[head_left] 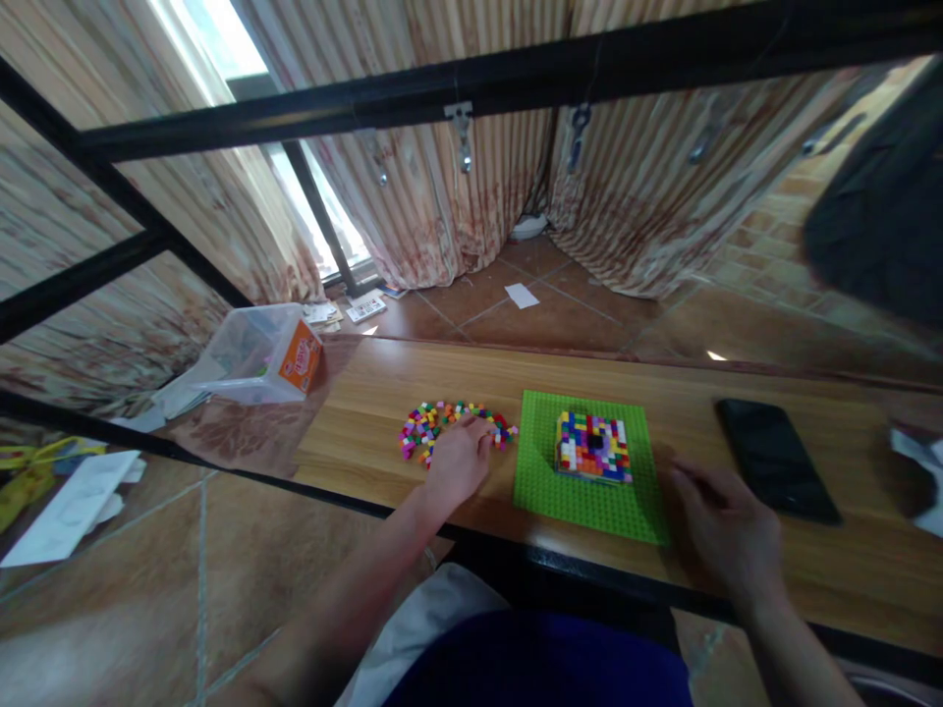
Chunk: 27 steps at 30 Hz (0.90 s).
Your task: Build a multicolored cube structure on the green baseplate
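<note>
My left hand is over the right part of a loose pile of small coloured toy bricks, thumb and fingertips closed together; what they pinch is too small to make out. Right of the pile lies a green baseplate. On it stands a square, multicoloured brick build with a dark spot near its middle. My right hand, slightly blurred, is beside the baseplate's right edge. Its fingers are curled in, and anything between them is hidden.
A black phone lies right of my right hand on the wooden table. Beyond the table's left end is a clear plastic bin with an orange label. A black metal bar with hanging clips crosses in front. White paper is at far right.
</note>
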### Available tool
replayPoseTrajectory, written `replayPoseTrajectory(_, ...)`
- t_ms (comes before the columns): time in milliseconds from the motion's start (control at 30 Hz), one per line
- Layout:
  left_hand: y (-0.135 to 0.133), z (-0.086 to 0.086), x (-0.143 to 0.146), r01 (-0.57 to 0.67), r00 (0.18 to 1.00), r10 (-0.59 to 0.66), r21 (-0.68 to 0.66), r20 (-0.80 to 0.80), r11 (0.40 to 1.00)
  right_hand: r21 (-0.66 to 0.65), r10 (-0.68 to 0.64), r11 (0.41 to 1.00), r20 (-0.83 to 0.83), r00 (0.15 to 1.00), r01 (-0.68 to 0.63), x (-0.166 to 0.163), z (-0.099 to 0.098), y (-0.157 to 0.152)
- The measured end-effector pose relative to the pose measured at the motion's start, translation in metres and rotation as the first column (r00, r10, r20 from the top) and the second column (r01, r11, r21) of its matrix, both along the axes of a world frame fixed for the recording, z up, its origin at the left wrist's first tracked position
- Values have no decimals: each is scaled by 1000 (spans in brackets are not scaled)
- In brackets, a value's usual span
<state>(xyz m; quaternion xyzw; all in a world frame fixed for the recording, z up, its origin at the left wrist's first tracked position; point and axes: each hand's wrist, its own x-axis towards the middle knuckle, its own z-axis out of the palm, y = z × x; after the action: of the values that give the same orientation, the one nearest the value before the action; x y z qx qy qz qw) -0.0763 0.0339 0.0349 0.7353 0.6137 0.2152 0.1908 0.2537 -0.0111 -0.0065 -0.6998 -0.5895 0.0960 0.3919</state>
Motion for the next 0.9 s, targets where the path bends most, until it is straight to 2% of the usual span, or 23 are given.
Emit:
replayPoseTrajectory(133, 19, 0, 4, 27, 984, -22, 24, -175, 999, 31, 23, 999, 91, 996, -26, 4, -12, -5)
replayPoseTrajectory(300, 39, -1, 1, 147, 951, -140, 4, -277, 989, 14, 68, 997, 126, 990, -70, -1, -13, -3)
replayPoseTrajectory(433, 46, -6, 1, 220, 941, -215, -8, -262, 975, 6, 69, 998, 117, 991, -70, -1, -12, -3)
replayPoseTrajectory(633, 47, -9, 5, 169, 969, -171, -27, -180, 985, -1, 67, 998, 130, 989, -67, -1, -12, -4)
replayPoseTrajectory(900, 42, -3, 7, 196, 969, -194, -2, -151, 981, 0, 66, 998, 140, 988, -66, -2, -11, -3)
